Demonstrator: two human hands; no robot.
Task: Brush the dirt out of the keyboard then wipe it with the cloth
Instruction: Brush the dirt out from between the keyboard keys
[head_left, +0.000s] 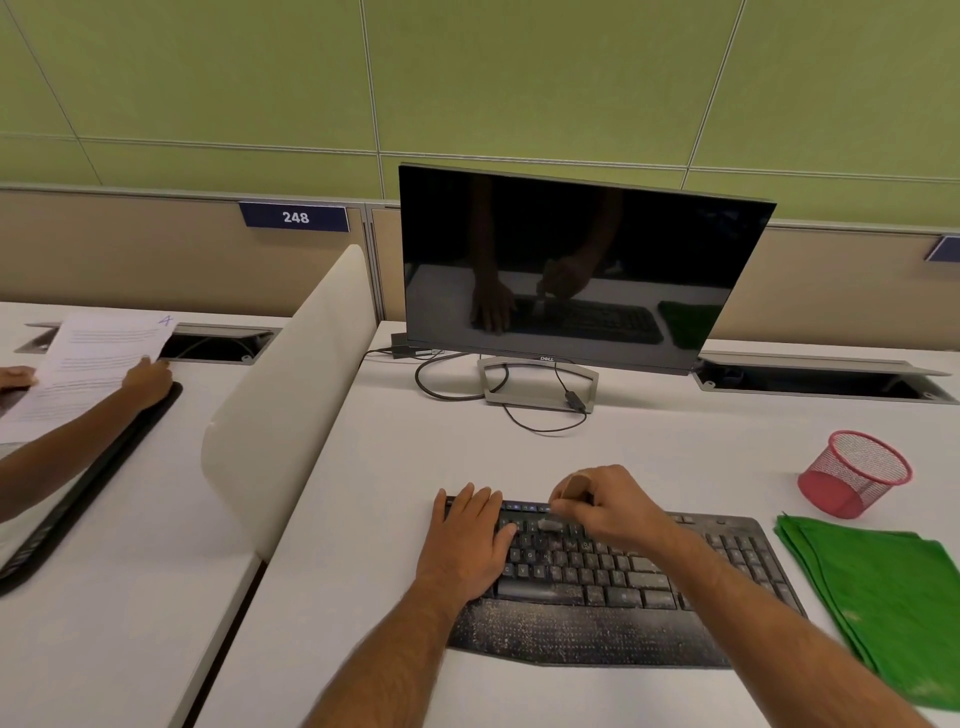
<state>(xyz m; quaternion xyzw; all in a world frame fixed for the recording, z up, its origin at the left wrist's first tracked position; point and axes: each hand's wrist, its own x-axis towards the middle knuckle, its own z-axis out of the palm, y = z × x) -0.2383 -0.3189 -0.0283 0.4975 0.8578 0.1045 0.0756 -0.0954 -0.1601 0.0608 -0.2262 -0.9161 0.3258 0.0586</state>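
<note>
Left hand (470, 540): lying flat, fingers straight, pressing down on left end of keyboard (613, 587) and pinning it to desk (363, 519); gripping nothing.
Keyboard: sitting in front of monitor (582, 265), speckled with pale dirt across keys and palm rest, so brushing is looking barely started.
Brush (558, 512): being held upright, handle showing above the fingers, bristles touching the upper key rows just right of left hand; blurred, so exact key unclear.
Right hand (605, 506): fingers curling round brush handle, pinching it from above.
Step advice: keep left hand bracing, be sweeping in short light strokes along rows toward one edge, tilting bristles into the gaps, not scattering grit onto cloth.
Cloth (883, 597): lying folded on desk just beside right end of keyboard, well apart from both hands, untouched.
Red mesh cup (854, 473): standing behind cloth.
</note>
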